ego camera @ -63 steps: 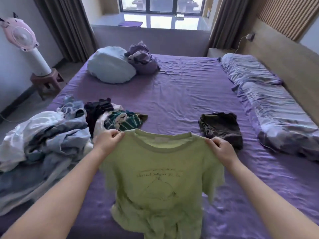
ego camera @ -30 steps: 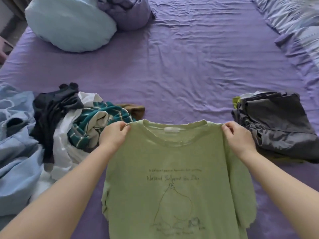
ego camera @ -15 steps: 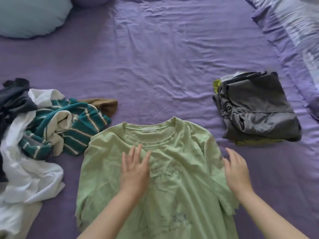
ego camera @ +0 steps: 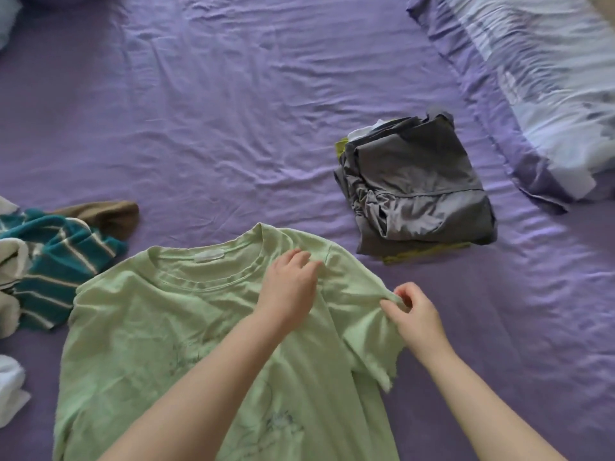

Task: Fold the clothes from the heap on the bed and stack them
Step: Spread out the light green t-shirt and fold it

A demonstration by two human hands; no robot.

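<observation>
While left hand (ego camera: pixel 289 287) presses T-shirt (ego camera: pixel 149 334), right hand (ego camera: pixel 414 314) pinches sleeve (ego camera: pixel 369 314).

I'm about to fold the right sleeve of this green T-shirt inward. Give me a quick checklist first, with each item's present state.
1. Green T-shirt lies flat, front up: ok, some wrinkles.
2. Left hand presses near the right shoulder: ok.
3. Right hand pinches the sleeve edge: ok.
4. Left sleeve spread out: cannot tell.
5. Hem straight: cannot tell, out of frame.
6. Folded stack clear of the shirt: ok.
</observation>
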